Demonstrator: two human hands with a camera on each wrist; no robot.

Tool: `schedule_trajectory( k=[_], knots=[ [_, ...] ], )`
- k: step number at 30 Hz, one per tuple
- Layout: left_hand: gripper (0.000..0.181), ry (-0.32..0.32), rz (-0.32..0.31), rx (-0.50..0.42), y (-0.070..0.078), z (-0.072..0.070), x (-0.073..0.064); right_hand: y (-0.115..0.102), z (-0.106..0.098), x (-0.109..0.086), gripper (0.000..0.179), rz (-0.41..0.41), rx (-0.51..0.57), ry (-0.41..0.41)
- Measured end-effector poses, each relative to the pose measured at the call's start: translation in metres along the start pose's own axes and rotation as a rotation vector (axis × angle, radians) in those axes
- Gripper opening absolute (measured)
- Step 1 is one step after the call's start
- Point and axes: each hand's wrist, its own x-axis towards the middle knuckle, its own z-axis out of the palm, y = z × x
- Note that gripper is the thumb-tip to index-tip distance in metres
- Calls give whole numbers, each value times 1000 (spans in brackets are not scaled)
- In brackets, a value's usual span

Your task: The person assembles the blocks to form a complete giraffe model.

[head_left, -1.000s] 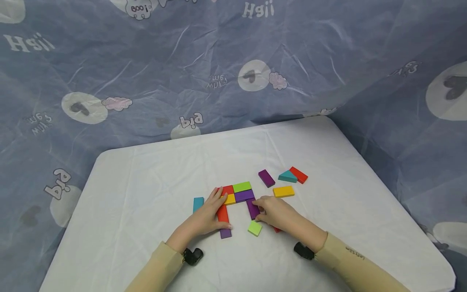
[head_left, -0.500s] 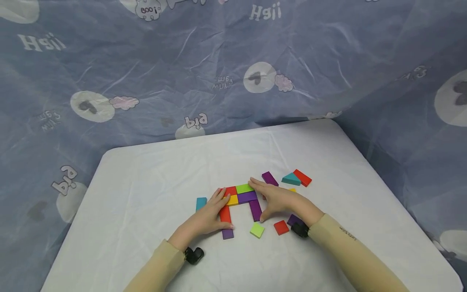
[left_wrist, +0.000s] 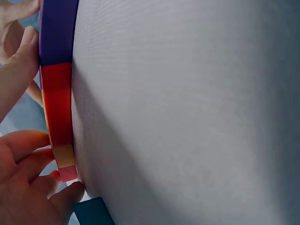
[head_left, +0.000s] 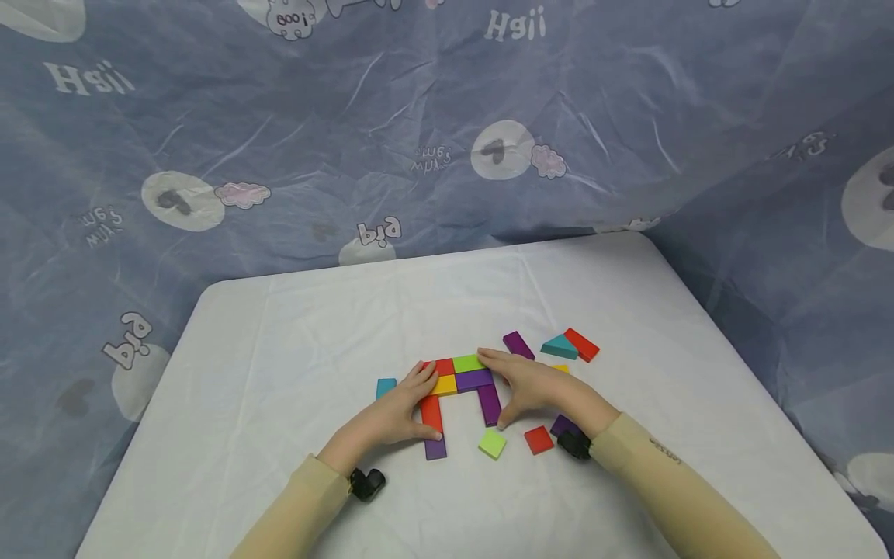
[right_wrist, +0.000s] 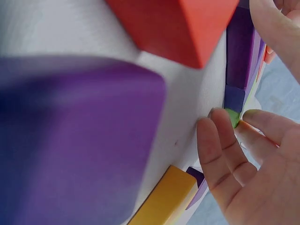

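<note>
Flat coloured blocks form an arch on the white-covered table. Its top holds a red block, a green block, a yellow block and a violet block. A red block above a violet block makes the left leg, and a purple block the right. My left hand lies along the left side, fingers at the top corner, thumb by the leg. My right hand spans the right side, fingertips at the green block's end, thumb near the purple block's lower end.
A lime square block, a red block and a dark purple block lie in front. Behind the right hand are a purple block, a teal triangle and a red block. A teal block sits left.
My right hand has let go of the purple block and spread along the arch's right side, fingers up at the green block. The left hand stays in place. The view has shifted slightly.
</note>
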Motion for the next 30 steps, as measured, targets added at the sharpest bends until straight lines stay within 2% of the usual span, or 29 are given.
schedule_trajectory(
  k=[9,16,19,23,25,30],
  knots=[
    [98,3,-5,8,-1,1,-1,-2,1,-2,109,-2,-30,7],
    [98,5,1,12,0,1,-1,-1,-1,-7,104,-22,-2,14],
    [98,5,3,14,0,2,0,-5,-1,-15,89,-31,-13,71],
    [98,0,-1,12,0,2,0,-19,4,-34,51,-77,-49,196],
    [98,1,-3,14,0,2,0,-26,11,-44,37,-126,-76,238],
    [97,5,-6,20,1,1,0,-38,32,-60,36,-236,-227,294]
  ],
)
